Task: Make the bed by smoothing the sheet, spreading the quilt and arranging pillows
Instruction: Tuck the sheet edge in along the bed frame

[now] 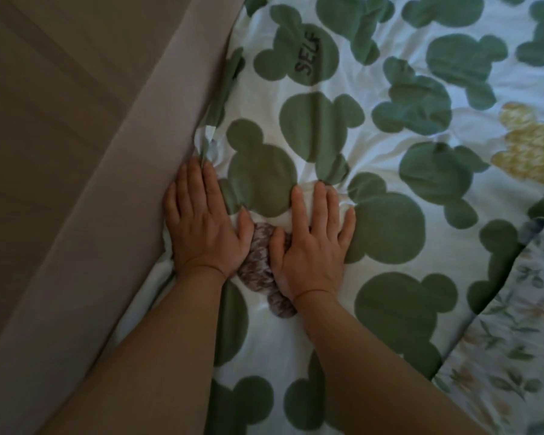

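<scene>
Taupe bed frame (pixel 91 215) at left; floral cloth (pixel 515 356) lower right. Quilt (pixel 390 230) wrinkled, green-spotted; left grip (pixel 206 233), right grip (pixel 311 249) spread flat on it.

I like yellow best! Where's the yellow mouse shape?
The yellow mouse shape sits at the head view's far right edge on the quilt, among green shapes, up and right of the right hand.

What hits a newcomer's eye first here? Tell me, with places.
Two bare hands press flat at centre: the left hand beside the taupe edge, the right hand next to it. Under them spreads white bedding with big green mouse-head shapes, one reading SELF near the top. Floral fabric lies lower right.
</scene>
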### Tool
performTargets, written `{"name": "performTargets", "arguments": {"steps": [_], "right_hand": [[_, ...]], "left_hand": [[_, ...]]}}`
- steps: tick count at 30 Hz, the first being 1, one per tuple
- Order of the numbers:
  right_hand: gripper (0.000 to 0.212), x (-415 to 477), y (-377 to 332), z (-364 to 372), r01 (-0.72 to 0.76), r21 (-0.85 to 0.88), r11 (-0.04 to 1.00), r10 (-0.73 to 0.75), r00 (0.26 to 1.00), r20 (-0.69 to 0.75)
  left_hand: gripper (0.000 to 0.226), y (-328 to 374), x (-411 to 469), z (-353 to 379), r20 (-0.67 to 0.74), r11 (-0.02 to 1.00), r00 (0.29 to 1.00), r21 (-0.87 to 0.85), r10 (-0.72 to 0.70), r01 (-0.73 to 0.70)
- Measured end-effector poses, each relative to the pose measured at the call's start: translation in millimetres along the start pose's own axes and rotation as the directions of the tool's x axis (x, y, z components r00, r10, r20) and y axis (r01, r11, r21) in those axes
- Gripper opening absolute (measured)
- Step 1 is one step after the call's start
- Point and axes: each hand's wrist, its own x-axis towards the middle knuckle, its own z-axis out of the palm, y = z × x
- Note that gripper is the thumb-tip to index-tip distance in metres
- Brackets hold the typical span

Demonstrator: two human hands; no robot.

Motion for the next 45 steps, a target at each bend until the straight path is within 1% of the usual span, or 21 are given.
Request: {"name": "performTargets", "arguments": {"steps": [5,9,10,11,12,13,14,15,16,17,18,20,23,25,27,28,30,33,35,38,45], "right_hand": [[0.065,-1.1,1.3,4.5,0.015,0.018,1.000,-0.015,0.999,-0.041],[0.064,-2.9,1.8,8.6,0.015,0.014,1.000,-0.014,0.997,-0.076],[0.064,-2.6,2.8,9.0,0.016,0.015,1.000,-0.015,0.997,-0.072],[0.064,-5.1,2.6,9.3,0.020,0.017,1.000,-0.019,0.997,-0.074],[0.065,-3.4,4.2,9.1,0.026,0.013,1.000,-0.025,0.997,-0.074],[0.065,-2.7,4.0,8.6,0.035,0.009,0.999,-0.035,0.996,-0.083],[0.064,-5.1,3.6,8.3,0.048,0.014,0.999,-0.047,0.995,-0.082],[0.063,-6.3,3.2,8.0,0.067,0.024,0.997,-0.065,0.995,-0.071],[0.063,-4.7,5.5,8.3,0.085,0.027,0.996,-0.083,0.994,-0.065],[0.064,-6.2,4.9,7.6,0.111,0.033,0.993,-0.108,0.991,-0.076],[0.065,-6.6,7.5,5.5,0.132,0.041,0.990,-0.129,0.990,-0.062],[0.068,-13.6,11.9,-2.5,0.141,0.092,0.986,-0.143,0.990,0.009],[0.070,-42.3,4.6,-14.5,0.092,0.152,0.984,-0.110,0.987,0.113],[0.070,-78.6,-9.6,-28.0,0.007,0.245,0.970,-0.047,0.987,0.155],[0.064,-123.9,-25.6,-40.5,-0.059,0.318,0.946,0.009,0.988,0.156],[0.061,-148.1,-32.7,-44.8,-0.072,0.316,0.946,0.023,0.987,0.156],[0.060,-198.6,-41.3,-49.8,-0.064,0.220,0.973,0.022,0.982,0.187],[0.068,-245.4,-39.4,-34.6,0.027,0.051,0.998,-0.038,0.974,0.222],[0.071,-250.7,-36.9,-21.4,0.066,-0.009,0.998,-0.062,0.974,0.218],[0.073,-246.9,-40.2,-13.1,0.056,-0.062,0.996,-0.043,0.980,0.196],[0.074,-246.9,-40.3,-14.7,0.062,-0.059,0.996,-0.050,0.981,0.186]], "left_hand": [[0.081,1.0,1.3,1.4,-0.013,1.000,1.000,0.012,0.008,-0.008],[0.079,1.5,-1.0,-4.3,-0.042,1.000,0.999,0.011,-0.028,0.029],[0.073,4.3,-0.7,-6.0,-0.067,0.999,0.997,0.001,0.041,-0.041],[0.065,5.9,-5.1,-4.5,-0.105,0.982,0.977,-0.010,0.188,-0.190],[0.056,9.5,-5.9,-1.2,-0.143,0.932,0.923,-0.010,0.357,-0.362],[0.050,9.8,-6.8,1.0,-0.172,0.876,0.864,-0.010,0.474,-0.483],[0.049,4.9,-11.0,0.9,-0.161,0.867,0.857,-0.016,0.489,-0.497],[0.055,-3.2,-16.5,-5.6,-0.107,0.914,0.911,-0.030,0.399,-0.404],[0.066,-12.1,-20.6,-13.9,-0.019,0.971,0.972,-0.053,0.234,-0.235],[0.077,-25.8,-28.1,-21.1,0.060,0.997,0.996,-0.047,0.065,-0.062],[0.083,-33.3,-35.5,-26.9,0.127,1.000,0.992,-0.017,-0.019,0.021],[0.074,-49.2,-56.8,-43.8,0.171,0.999,0.985,0.044,-0.027,0.019],[0.043,-72.8,-81.3,-62.1,0.200,0.997,0.979,0.070,-0.036,0.022],[0.039,-85.1,-106.4,-71.3,0.224,0.996,0.972,0.074,-0.064,0.049],[0.045,-87.9,-146.8,-72.3,0.210,0.998,0.976,0.034,-0.063,0.058],[0.051,-87.1,-169.7,-70.3,0.201,0.998,0.978,0.018,-0.062,0.060],[0.064,-89.4,-216.6,-65.7,0.212,0.997,0.974,-0.002,-0.079,0.081],[0.076,-108.0,-256.4,-53.4,0.232,0.995,0.969,-0.023,-0.085,0.093],[0.078,-116.9,-264.0,-45.7,0.202,0.997,0.977,-0.022,-0.065,0.071],[0.078,-115.9,-263.7,-37.7,0.154,0.997,0.986,0.000,-0.072,0.073],[0.078,-108.5,-260.4,-35.4,0.150,0.991,0.979,0.016,-0.136,0.136]]}}
